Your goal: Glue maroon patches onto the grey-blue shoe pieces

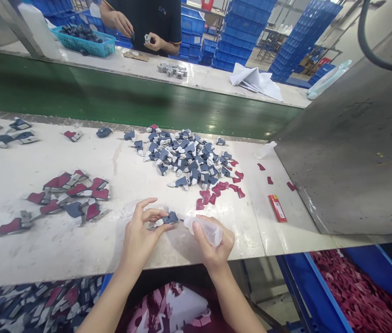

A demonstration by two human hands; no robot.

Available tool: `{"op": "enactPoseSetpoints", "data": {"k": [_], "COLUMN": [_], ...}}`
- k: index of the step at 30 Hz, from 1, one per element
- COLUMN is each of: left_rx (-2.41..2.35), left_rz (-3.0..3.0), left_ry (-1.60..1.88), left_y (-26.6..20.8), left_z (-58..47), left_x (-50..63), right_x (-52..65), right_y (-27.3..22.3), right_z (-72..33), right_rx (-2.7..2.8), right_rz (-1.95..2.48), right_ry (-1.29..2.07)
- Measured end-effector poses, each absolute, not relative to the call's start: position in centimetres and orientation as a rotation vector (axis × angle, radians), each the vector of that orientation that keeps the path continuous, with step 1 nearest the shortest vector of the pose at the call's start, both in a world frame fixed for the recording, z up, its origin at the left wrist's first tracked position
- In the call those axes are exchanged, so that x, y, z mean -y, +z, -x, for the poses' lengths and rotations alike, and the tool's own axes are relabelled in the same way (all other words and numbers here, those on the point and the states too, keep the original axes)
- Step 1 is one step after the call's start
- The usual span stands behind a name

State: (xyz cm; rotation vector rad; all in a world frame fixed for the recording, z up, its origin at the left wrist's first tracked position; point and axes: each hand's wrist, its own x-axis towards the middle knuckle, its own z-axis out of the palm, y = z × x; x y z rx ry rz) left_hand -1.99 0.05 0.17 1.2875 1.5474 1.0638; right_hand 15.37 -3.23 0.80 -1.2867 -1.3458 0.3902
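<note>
Between its thumb and fingers, my left hand pinches a small navy and light-grey plastic part above the white table. My right hand is wrapped around a translucent squeeze bottle, tilted so its thin nozzle points at the part; whether the tip touches it I cannot tell. Just beyond my hands lies a heap of similar navy and grey parts. Loose maroon pieces are scattered at the heap's near right edge. To the left sits a group of grey parts with maroon pieces on them.
An orange-red lighter lies on the right, beside a metal box. Below the table edge, a blue bin holds maroon pieces. Across the green divider, a co-worker handles small parts near a turquoise basket.
</note>
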Motion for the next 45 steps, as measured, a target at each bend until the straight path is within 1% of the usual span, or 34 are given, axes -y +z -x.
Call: {"op": "enactPoseSetpoints", "data": {"k": [10, 24, 35, 45], "left_rx": [-1.547, -1.518, -1.532, -1.561], "left_rz": [-1.249, -1.265, -1.282, -1.288], "left_ry": [1.023, 1.037, 1.03, 1.012], "left_y": [0.8, 0.8, 0.6, 0.9], "left_z": [1.8, 1.8, 1.9, 1.7], "left_x": [-0.2, -0.2, -0.1, -0.1], "right_x": [3.4, 2.9, 3.2, 3.4], "right_y": [1.3, 1.1, 1.4, 1.3], "right_z": [-14.1, -13.4, -13.7, -14.6], "right_rx": [1.262, 1.358, 1.309, 1.217], "right_rz": [1.29, 1.305, 1.303, 1.371], "right_ry": [0.504, 0.446, 0.585, 0.528]}}
